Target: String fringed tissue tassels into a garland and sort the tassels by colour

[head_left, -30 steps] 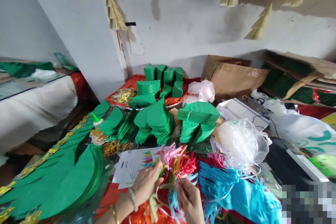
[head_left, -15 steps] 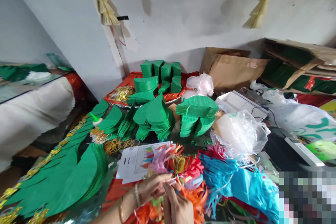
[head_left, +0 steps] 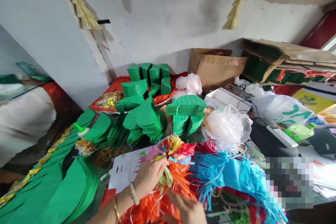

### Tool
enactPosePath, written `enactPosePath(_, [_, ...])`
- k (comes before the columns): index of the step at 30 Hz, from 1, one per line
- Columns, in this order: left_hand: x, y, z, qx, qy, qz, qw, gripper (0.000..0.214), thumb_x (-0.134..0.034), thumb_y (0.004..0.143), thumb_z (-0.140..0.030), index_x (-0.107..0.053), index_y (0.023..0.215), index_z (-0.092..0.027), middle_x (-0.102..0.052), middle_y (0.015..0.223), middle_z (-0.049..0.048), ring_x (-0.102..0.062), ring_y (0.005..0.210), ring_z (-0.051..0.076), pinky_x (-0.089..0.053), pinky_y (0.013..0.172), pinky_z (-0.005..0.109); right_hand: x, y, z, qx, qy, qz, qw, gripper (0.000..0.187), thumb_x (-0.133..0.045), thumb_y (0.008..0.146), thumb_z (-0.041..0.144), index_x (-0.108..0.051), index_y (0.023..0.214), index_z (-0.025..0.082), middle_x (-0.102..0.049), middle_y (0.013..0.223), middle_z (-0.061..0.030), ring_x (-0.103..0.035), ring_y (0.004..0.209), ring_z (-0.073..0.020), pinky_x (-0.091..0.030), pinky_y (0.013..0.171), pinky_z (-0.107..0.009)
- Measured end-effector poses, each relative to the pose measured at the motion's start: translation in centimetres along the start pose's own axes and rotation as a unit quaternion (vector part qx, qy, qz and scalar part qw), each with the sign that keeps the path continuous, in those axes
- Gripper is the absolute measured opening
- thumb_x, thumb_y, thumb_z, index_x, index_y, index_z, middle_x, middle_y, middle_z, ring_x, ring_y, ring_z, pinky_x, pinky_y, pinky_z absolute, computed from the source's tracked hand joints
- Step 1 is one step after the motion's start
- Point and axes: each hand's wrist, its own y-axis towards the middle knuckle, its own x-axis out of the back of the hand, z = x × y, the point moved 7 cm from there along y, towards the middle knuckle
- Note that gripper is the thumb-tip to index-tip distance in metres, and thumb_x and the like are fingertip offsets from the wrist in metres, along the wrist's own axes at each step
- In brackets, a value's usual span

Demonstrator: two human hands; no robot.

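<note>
My left hand (head_left: 149,176), with a beaded bracelet and a gold bangle on the wrist, is shut on a bunch of pink and green paper fringe (head_left: 164,178). My right hand (head_left: 186,210) sits low at the bottom edge among orange paper fringe (head_left: 157,210), its fingertips partly hidden by thin strands. A multicoloured tassel bunch (head_left: 175,150) lies just beyond both hands. Blue paper fringe (head_left: 223,171) spreads to the right. A printed paper sheet (head_left: 124,169) lies beside my left hand.
Stacks of green cut paper (head_left: 149,119) and large green scalloped sheets (head_left: 49,189) lie beyond and left, with a glue bottle (head_left: 81,130). A clear plastic bag (head_left: 228,127), white box (head_left: 225,99) and cardboard box (head_left: 217,66) stand to the right, against a white wall (head_left: 162,17).
The whole scene has slid left and slightly down in view. My left hand has turned more upright, and my right hand sits lower in the orange fringe.
</note>
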Motion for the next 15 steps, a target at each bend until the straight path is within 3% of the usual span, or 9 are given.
enactPosePath(3, [1.2, -1.5, -1.6, -0.043, 0.104, -0.01, 0.994, 0.032, -0.033, 0.097, -0.027, -0.061, 0.082, -0.02, -0.056, 0.059, 0.0008, -0.049, 0.053, 0.015, -0.025, 0.054, 0.029, 5.4, 4.0, -0.9, -0.041, 0.002, -0.025, 0.999, 0.037, -0.066, 0.083, 0.044, -0.066, 0.115, 0.026, -0.072, 0.094, -0.0075, -0.069, 0.085, -0.0246, -0.054, 0.076, -0.032])
enactPosePath(6, [2.7, -2.7, -3.5, -0.073, 0.07, 0.009, 0.995, 0.029, -0.036, 0.096, -0.026, -0.062, 0.086, -0.022, -0.061, 0.065, 0.0017, -0.054, 0.058, 0.016, -0.029, 0.057, 0.028, 7.7, 8.9, 0.6, 0.049, 0.068, 0.036, 0.996, 0.07, -0.078, 0.071, 0.048, -0.055, 0.132, 0.025, -0.06, 0.128, -0.0109, -0.055, 0.119, -0.0303, -0.041, 0.105, -0.044])
enactPosePath(9, [4.1, -3.6, -5.0, -0.095, -0.056, 0.049, 0.993, 0.033, -0.036, 0.098, -0.033, -0.06, 0.08, -0.021, -0.058, 0.067, 0.0001, -0.05, 0.06, 0.014, -0.033, 0.06, 0.026, 6.6, 11.5, 2.3, 0.131, 0.189, 0.132, 0.964, 0.102, -0.087, 0.055, 0.052, -0.043, 0.143, 0.023, -0.048, 0.143, -0.0133, -0.043, 0.132, -0.0323, -0.03, 0.112, -0.046])
enactPosePath(12, [4.7, -3.9, -5.2, -0.079, -0.233, 0.075, 0.966, 0.033, -0.035, 0.097, -0.041, -0.052, 0.077, -0.02, -0.049, 0.069, -0.0013, -0.042, 0.062, 0.013, -0.036, 0.06, 0.025, 4.4, 11.8, 2.6, 0.105, 0.29, 0.168, 0.936, 0.102, -0.088, 0.053, 0.051, -0.044, 0.142, 0.024, -0.052, 0.138, -0.0122, -0.048, 0.128, -0.0304, -0.035, 0.109, -0.043])
enactPosePath(15, [4.4, -4.0, -4.3, -0.046, -0.349, 0.08, 0.933, 0.029, -0.039, 0.092, -0.041, -0.043, 0.072, -0.02, -0.04, 0.067, -0.0026, -0.035, 0.061, 0.012, -0.035, 0.06, 0.026, 2.5, 11.1, 2.5, 0.06, 0.326, 0.137, 0.934, 0.099, -0.09, 0.049, 0.049, -0.051, 0.135, 0.022, -0.06, 0.127, -0.0108, -0.055, 0.117, -0.0297, -0.043, 0.1, -0.04])
